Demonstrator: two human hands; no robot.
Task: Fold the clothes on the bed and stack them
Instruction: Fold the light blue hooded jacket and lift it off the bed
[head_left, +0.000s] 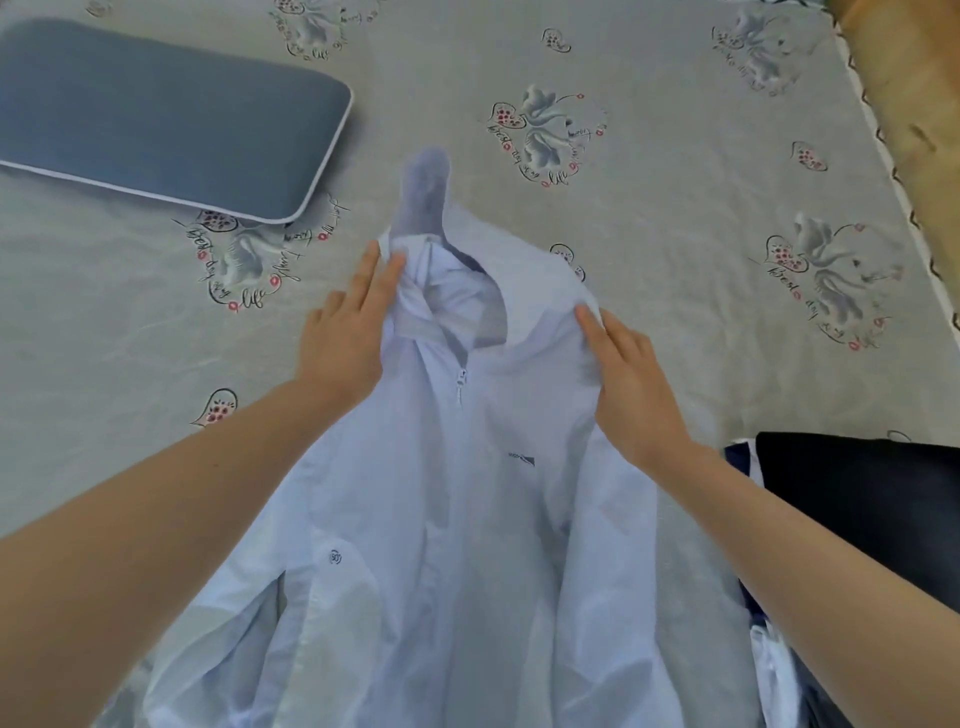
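- Grey bedsheet (649, 218) printed with hearts and flowers covers the bed on which a person is sorting laundry, seen from a head-worn camera.
- At centre, a pale blue zip-up jacket (467, 519) lies front-up with its zip closed, hood (431, 187) pointing away from the person and hem running out of view at the bottom edge.
- The left hand (345, 332) holds the left side of the collar, fingers long against the cloth; whether the thumb pinches underneath cannot be told.
- The right hand (631, 374) grips the collar's right side, forefinger along the fold, thumb hidden.
- The step appears to be squaring the jacket before folding: pulling both collar points evenly apart and flattening the hood should keep the later folds straight; the sleeves will likely need smoothing too.
- Just beside the jacket on the right sits a dark folded garment (857, 514), probably the stack.
- Farther off, at upper left, rests a blue pillow (156, 114).
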